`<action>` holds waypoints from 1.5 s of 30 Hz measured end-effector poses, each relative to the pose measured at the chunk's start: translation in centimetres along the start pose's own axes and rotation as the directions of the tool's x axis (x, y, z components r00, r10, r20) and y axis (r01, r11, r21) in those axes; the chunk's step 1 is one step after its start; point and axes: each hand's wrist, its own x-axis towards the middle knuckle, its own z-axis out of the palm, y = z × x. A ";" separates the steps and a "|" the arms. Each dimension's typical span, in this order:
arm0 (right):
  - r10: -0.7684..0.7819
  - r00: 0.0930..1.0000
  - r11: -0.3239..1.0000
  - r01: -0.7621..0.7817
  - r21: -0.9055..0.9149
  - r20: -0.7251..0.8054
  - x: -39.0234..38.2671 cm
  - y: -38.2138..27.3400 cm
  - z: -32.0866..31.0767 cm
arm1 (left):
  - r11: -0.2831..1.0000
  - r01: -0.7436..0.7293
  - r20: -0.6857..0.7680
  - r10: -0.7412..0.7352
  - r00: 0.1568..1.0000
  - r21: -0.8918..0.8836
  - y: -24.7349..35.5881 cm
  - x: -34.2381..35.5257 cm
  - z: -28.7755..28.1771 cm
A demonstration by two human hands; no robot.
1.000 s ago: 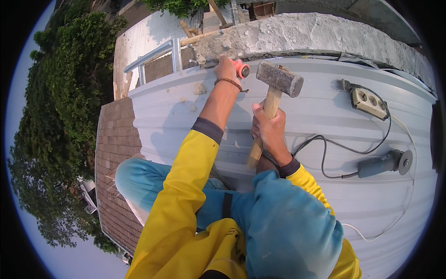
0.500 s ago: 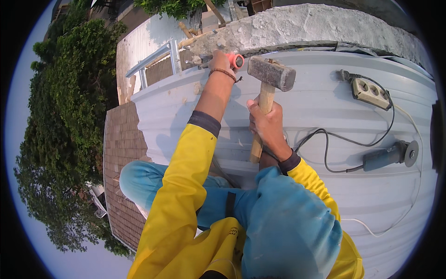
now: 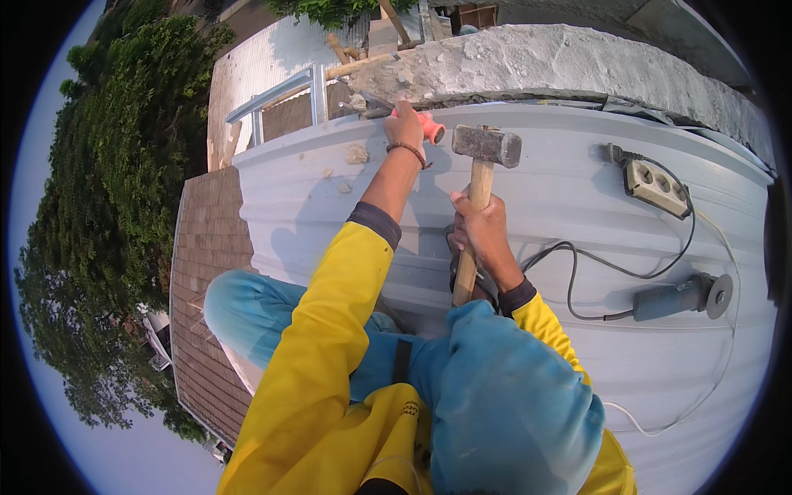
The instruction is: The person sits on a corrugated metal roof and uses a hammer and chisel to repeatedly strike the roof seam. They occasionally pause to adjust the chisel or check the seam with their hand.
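My left hand (image 3: 404, 128) is closed round a chisel with an orange hand guard (image 3: 431, 129). Its steel shaft reaches left from my fist to the broken end of a rough concrete wall top (image 3: 544, 62). In my right hand (image 3: 483, 224) is the wooden handle of a club hammer (image 3: 487, 147), gripped about midway. The worn, blocky hammer head points up, just right of the chisel's struck end and apart from it. Loose concrete chunks (image 3: 357, 153) lie on the metal roofing near my left wrist.
Ribbed grey roof sheeting (image 3: 561, 206) spreads under me. To the right lie a power strip (image 3: 657, 188) with a black plug and cord, and an angle grinder (image 3: 681, 298). A metal frame (image 3: 285, 95) stands at the far left, beyond brown roof tiles (image 3: 210, 223).
The view has shifted slightly, so the wall and tools sit lower. The chisel's guarded end has tipped a little toward me. Both hands keep their grips; the hammer stays beside the chisel.
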 end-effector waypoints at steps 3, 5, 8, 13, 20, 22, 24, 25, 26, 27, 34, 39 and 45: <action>0.047 0.999 0.998 -0.047 0.033 0.014 -1.0 0.1 -0.7 | 0.979 -0.002 0.085 -0.015 0.996 0.203 -0.4 -3.8 -2.6; 0.016 1.000 0.999 -0.016 0.030 0.011 -1.1 -0.3 -0.7 | 0.972 0.025 0.085 -0.047 0.995 0.235 -0.9 -6.1 -4.0; 0.013 1.000 1.000 -0.013 -0.003 0.018 -1.1 -0.6 -0.5 | 0.995 0.042 0.059 -0.048 0.997 0.094 -2.4 -7.3 -3.0; -0.006 1.000 0.998 0.007 -0.060 0.019 -1.9 -0.2 -0.3 | 0.991 -0.032 -0.017 0.035 0.999 0.130 0.3 -4.1 -1.7; -0.106 0.994 0.994 0.107 -0.013 0.018 -2.8 -0.6 0.2 | 0.999 -0.053 -0.007 0.053 0.999 0.004 4.0 -4.3 -3.3; -0.111 0.994 0.994 0.111 -0.001 0.018 -2.8 -0.7 0.4 | 0.996 0.062 -0.024 -0.064 0.998 -0.062 2.9 -5.0 -3.1; -0.118 0.993 0.993 0.118 -0.016 0.010 -2.9 -0.5 0.8 | 0.998 0.058 -0.026 -0.059 0.998 -0.024 2.2 -4.8 -3.0; -0.133 0.991 0.991 0.133 -0.013 0.001 -2.9 -0.3 1.0 | 0.997 0.079 -0.025 -0.079 0.997 0.000 2.1 -4.5 -3.0; -0.144 0.990 0.990 0.144 -0.010 -0.008 -3.0 0.0 1.2 | 0.996 0.084 -0.014 -0.084 0.996 0.005 2.0 -4.2 -3.0; -0.150 0.988 0.989 0.150 -0.019 -0.018 -3.2 0.4 1.5 | 0.996 0.088 -0.006 -0.088 0.996 0.011 2.2 -3.8 -3.1; -0.313 0.948 0.913 0.282 0.295 0.061 -2.8 3.4 4.4 | 1.000 0.021 -0.030 -0.021 0.999 -0.016 2.3 -2.7 -2.6; -0.022 0.989 0.994 0.006 0.106 0.143 -0.5 4.3 6.1 | 0.998 0.002 -0.059 0.002 0.998 0.064 4.5 -1.1 -3.4; -0.149 0.976 0.988 0.153 -0.014 0.159 -1.8 5.3 4.1 | 0.997 0.023 0.028 -0.026 0.999 0.079 4.3 -2.7 -3.8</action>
